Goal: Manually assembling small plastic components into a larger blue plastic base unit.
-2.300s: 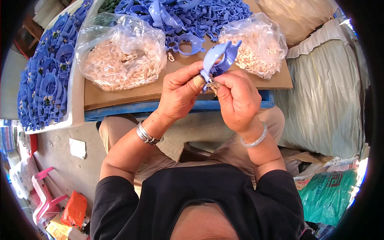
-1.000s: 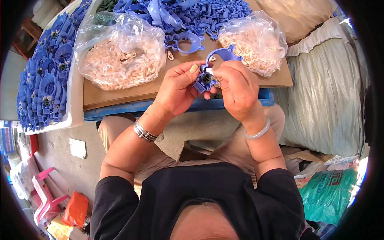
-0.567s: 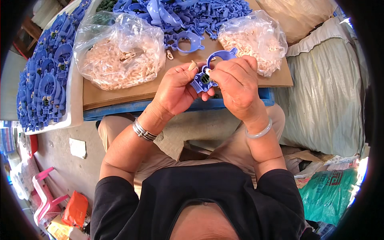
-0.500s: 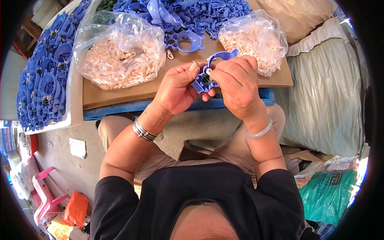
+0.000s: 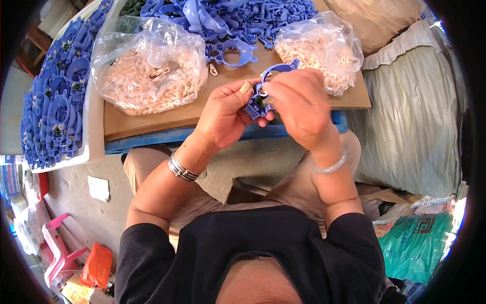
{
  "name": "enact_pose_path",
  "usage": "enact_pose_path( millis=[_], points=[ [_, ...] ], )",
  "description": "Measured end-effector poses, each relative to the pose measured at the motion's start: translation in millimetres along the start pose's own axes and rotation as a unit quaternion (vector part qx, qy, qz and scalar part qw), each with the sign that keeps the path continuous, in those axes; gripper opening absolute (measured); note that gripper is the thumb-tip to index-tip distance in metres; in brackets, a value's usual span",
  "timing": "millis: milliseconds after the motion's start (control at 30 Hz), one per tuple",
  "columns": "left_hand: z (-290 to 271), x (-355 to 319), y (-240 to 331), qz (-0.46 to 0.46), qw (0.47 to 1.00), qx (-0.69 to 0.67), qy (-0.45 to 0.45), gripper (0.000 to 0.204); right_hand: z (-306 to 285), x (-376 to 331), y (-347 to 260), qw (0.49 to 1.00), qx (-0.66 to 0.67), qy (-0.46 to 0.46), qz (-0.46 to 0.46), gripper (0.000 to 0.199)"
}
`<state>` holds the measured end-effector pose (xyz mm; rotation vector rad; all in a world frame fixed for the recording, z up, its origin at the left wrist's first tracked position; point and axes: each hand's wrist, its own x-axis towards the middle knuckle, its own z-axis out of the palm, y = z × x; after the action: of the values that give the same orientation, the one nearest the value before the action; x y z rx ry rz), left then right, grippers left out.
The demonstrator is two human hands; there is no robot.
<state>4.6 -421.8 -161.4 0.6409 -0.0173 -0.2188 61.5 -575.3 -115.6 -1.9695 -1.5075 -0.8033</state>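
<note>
Change since earlier frames: both hands had drawn closer together and lower over the counter edge; the blue plastic piece [image 5: 263, 96], earlier held up with its loop showing clear, sat more covered by the fingers.
Left hand [image 5: 225, 114]: grip closed on the lower end of the blue plastic piece, thumb tip pressed against it.
Right hand [image 5: 298, 104]: grip closed over the piece from above, hiding most of it; only the curved loop showed past the knuckles.
Piece position: held between the two hands, above the front edge of the cardboard sheet [image 5: 152, 121], not resting on it.
Supplies: two clear bags of small pale parts, a large bag [image 5: 147, 71] at left and a smaller bag [image 5: 321, 50] at right; a loose pile of blue pieces [image 5: 238, 17] behind; one blue ring-shaped piece [image 5: 230, 53] lying apart on the cardboard.
Done, by judgement: rows of blue pieces in the white tray [image 5: 53, 116] at left looked finished.
Left, by judgement: the held piece appeared mid-assembly; the pile and both bags remained well stocked.
</note>
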Motion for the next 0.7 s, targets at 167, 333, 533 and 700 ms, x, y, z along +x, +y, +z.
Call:
enact_pose_path(
  millis=[167, 333, 533, 700],
  points=[
    [-2, 3, 4, -0.012, 1.0, -0.019, 0.007, 0.031, -40, -7, 29, 0.96, -0.122, 0.223, 0.121, 0.015],
    [-12, 4, 1, -0.013, 1.0, -0.023, -0.001, 0.03, -46, -29, 92, 0.942, -0.139, 0.214, 0.216, 0.015],
    [-18, 6, -1, 0.011, 0.996, -0.079, -0.047, 0.032, -40, -29, 109, 0.882, -0.251, -0.119, 0.381, 0.017],
    [-22, 9, -2, 0.027, 0.988, -0.122, -0.094, 0.033, -14, -41, 131, 0.874, -0.232, -0.134, 0.405, 0.021]
  ],
)
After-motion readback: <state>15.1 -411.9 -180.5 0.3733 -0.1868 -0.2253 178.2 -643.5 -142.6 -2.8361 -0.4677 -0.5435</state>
